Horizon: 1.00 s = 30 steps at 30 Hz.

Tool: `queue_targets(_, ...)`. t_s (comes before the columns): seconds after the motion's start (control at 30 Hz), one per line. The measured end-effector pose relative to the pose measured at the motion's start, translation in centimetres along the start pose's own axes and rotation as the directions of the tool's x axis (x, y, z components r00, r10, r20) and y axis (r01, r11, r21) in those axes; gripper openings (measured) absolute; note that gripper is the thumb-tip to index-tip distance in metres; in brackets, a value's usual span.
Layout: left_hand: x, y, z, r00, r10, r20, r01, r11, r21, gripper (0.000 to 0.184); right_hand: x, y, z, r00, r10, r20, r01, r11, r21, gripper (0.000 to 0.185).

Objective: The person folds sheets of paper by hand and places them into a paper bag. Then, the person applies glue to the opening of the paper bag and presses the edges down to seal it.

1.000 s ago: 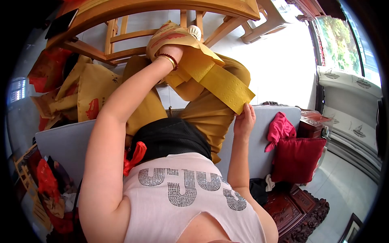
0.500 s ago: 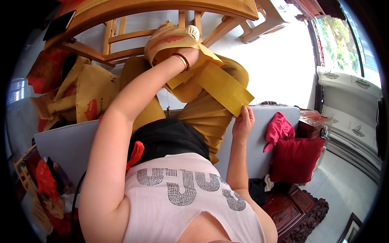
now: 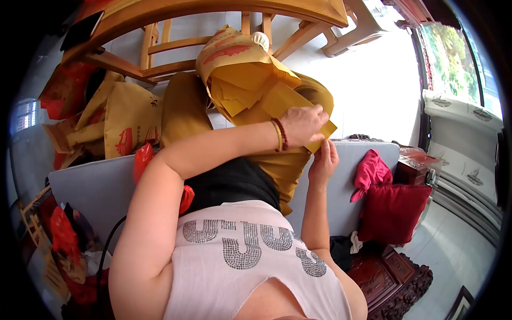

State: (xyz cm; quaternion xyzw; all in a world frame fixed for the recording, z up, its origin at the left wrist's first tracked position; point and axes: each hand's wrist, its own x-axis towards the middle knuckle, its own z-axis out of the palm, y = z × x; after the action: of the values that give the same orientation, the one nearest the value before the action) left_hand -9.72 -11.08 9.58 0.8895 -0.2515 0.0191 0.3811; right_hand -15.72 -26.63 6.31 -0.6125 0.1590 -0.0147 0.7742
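A strip of yellow paper (image 3: 285, 98) lies slanted over my right knee. Its near corner is pinched between the thumb and fingers of my right hand (image 3: 323, 164). My left hand (image 3: 303, 126), with a red bead bracelet and a yellow band at the wrist, lies across the same paper with its fingers curled at the far edge. Most of the sheet there is hidden under that hand. On my lap, beyond my left hand, a tan paper bag (image 3: 226, 56) with red print gapes open, and folded yellow papers (image 3: 234, 90) show inside it.
A wooden table (image 3: 213, 7) spans the far side, with a dark flat device (image 3: 82, 29) on it. More printed tan bags (image 3: 128, 114) stand at the left. A plastic stool (image 3: 352, 40) is at the far right. A red cushion (image 3: 394, 210) rests on the grey seat (image 3: 93, 181).
My left hand has come out of the paper bag and moved right and nearer, onto the yellow paper. My right hand still pinches the paper's corner.
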Motion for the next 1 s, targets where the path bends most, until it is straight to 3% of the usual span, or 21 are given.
queue_targets(0.03, -0.1, 0.1, 0.7, 1.000, 0.003, -0.021, -0.004, 0.999, -0.054, 0.027, 0.1, -0.3, 0.2, 1.000, 0.004, 0.026, -0.003, 0.999, -0.037, 0.022)
queue_targets(0.13, -0.2, -0.4, 2.1, 0.997, -0.005, -0.075, 0.007, 0.999, 0.035, 0.027, 0.4, -0.6, -0.6, 0.996, 0.020, 0.082, -0.006, 0.987, -0.161, 0.028)
queue_targets(0.27, 0.0, -0.6, 3.1, 0.997, -0.053, -0.047, 0.059, 0.990, 0.127, 0.021, 0.8, -1.1, -0.7, 0.987, 0.108, 0.119, -0.100, 0.993, -0.066, 0.024)
queue_targets(0.57, -0.1, -1.3, 3.4, 0.992, -0.124, -0.019, 0.122, 0.989, -0.088, 0.012, 1.2, -0.6, -1.7, 0.968, 0.132, 0.215, -0.152, 0.985, 0.078, 0.020)
queue_targets(0.67, 0.3, -1.1, 1.9, 0.970, -0.211, 0.118, 0.241, 0.878, -0.413, 0.023, 0.7, -1.0, -0.1, 0.991, 0.090, 0.095, -0.087, 0.996, -0.036, 0.017)
queue_targets(0.77, 0.8, 0.1, 0.6, 0.926, -0.319, 0.204, 0.368, 0.885, -0.285, 0.039, 0.9, -0.6, -0.2, 0.992, 0.027, 0.125, 0.004, 0.970, -0.243, 0.016)
queue_targets(0.8, 0.9, 0.5, 0.6, 0.920, -0.340, 0.196, 0.382, 0.891, -0.247, 0.041, 0.8, -0.6, -0.1, 0.987, -0.080, 0.142, 0.140, 0.859, -0.492, 0.017)
queue_targets(0.87, 1.0, 1.1, 0.7, 0.907, -0.381, 0.180, 0.411, 0.895, -0.172, 0.044, 0.4, -1.0, 0.3, 0.934, -0.252, 0.254, 0.341, 0.415, -0.843, 0.020)
queue_targets(1.0, 1.1, 0.9, 0.7, 0.894, -0.402, 0.199, 0.444, 0.855, -0.268, 0.042, -0.2, -2.3, 1.7, 0.916, -0.269, 0.298, 0.392, 0.439, -0.808, 0.025)
